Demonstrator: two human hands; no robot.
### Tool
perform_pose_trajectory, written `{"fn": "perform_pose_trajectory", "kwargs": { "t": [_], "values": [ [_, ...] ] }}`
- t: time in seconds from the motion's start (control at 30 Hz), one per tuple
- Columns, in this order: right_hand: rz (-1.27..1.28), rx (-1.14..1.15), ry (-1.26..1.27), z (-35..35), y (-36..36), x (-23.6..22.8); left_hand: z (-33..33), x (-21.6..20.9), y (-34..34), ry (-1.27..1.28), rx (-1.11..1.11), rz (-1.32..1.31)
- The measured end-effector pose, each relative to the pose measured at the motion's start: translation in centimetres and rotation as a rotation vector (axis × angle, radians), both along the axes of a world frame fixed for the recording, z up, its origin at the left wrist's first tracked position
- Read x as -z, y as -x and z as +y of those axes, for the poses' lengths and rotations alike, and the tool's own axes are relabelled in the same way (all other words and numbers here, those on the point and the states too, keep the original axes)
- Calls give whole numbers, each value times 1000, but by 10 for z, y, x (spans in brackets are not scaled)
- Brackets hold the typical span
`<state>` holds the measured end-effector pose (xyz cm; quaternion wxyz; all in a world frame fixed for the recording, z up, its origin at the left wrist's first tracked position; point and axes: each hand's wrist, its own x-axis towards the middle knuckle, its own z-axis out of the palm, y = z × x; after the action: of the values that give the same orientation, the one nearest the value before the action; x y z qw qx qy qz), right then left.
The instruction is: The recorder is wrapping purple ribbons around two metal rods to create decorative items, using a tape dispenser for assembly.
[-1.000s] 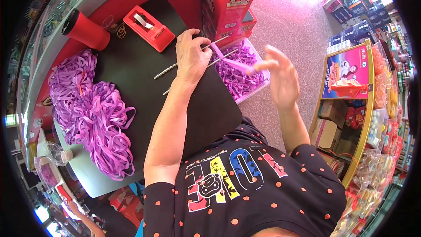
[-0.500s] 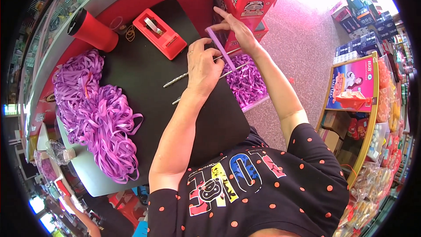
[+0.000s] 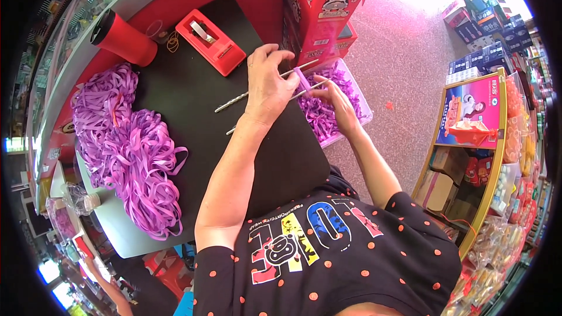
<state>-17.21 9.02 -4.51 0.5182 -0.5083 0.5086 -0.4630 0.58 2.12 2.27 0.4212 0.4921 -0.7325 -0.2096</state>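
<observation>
Two thin metal rods [image 3: 235,102], at least one twisted like a drill bit, lie side by side across the black tabletop and stick out past its right edge. A purple ribbon [image 3: 303,79] is looped around them near their outer ends. My left hand [image 3: 268,85] lies over the rods, its thumb pressed at the ribbon and its upper fingers bent. My right hand [image 3: 339,105] is beside the rod ends, fingers bent and closed at the ribbon; the fingertips are partly hidden. Beneath both hands stands a clear plastic bin [image 3: 362,98] full of short purple ribbon pieces [image 3: 321,116].
A big heap of purple ribbon [image 3: 132,152] covers the left of the black table [image 3: 205,193]. Behind it are a red tumbler [image 3: 126,40], a rubber band [image 3: 172,42] and a red tape dispenser [image 3: 212,44]. Red cartons [image 3: 328,9] stand beyond the bin; a display shelf [image 3: 468,134] is at right.
My right hand has come down and nearer, from above the rods to beside their ends. The ribbon strip stretched upward is now wrapped close around the rods. My left hand's fingers have lifted slightly.
</observation>
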Motion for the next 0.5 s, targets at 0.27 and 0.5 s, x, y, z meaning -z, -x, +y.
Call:
{"fn": "perform_pose_trajectory", "kwargs": {
  "t": [0.27, 0.5],
  "values": [
    [-150, 83, -40, 31, -7, -61, 19, -32, 15, -871, 165, 979],
    [-73, 15, -65, 20, 2, -72, 102, -27, 34, -1407, 183, 1200]
  ]
}}
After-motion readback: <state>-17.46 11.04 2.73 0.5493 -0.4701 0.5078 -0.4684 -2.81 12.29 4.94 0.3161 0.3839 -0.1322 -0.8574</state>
